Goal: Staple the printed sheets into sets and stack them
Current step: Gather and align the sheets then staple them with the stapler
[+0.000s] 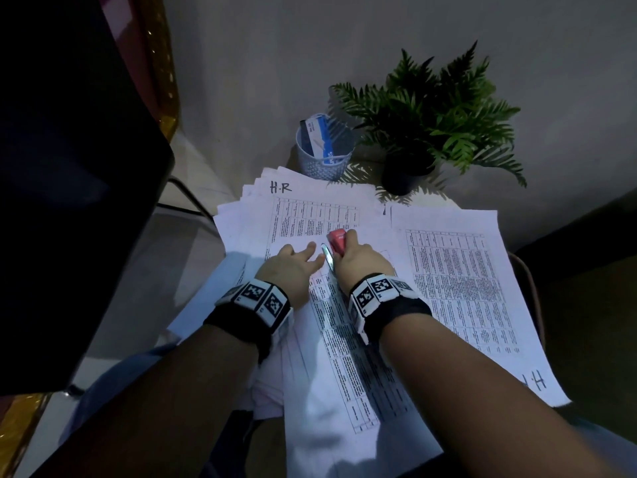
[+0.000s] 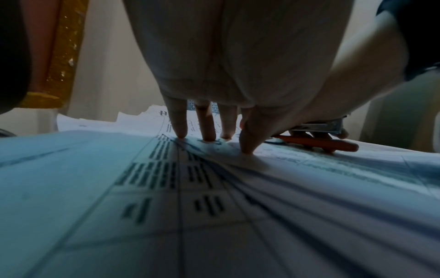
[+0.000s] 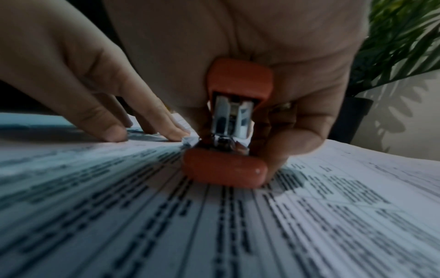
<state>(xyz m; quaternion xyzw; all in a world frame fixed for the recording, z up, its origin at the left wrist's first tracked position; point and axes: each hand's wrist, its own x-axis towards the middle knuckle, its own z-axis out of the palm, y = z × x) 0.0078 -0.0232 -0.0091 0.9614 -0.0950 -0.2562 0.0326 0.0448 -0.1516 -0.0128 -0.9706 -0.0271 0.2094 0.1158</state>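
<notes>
While left hand [image 1: 291, 263] presses sheets [image 1: 344, 339], right hand [image 1: 360, 260] grips stapler [image 1: 336, 243].

Two hands are in view: the left hand [image 1: 291, 267] and the right hand [image 1: 358, 262]. One orange stapler [image 1: 336, 244] shows. The printed sheets lie in three groups: one fanned pile [image 1: 310, 208] marked "H.R" at the far side, one pile [image 1: 458, 281] to the right, and one set [image 1: 344, 367] nearest the person; the number of sheets in each cannot be told. One mesh cup [image 1: 322, 157] stands beyond them, with one blue and white box [image 1: 319, 138] in it. One potted plant [image 1: 437, 115] stands beside it. Each wrist carries one marker band, two in all.
</notes>
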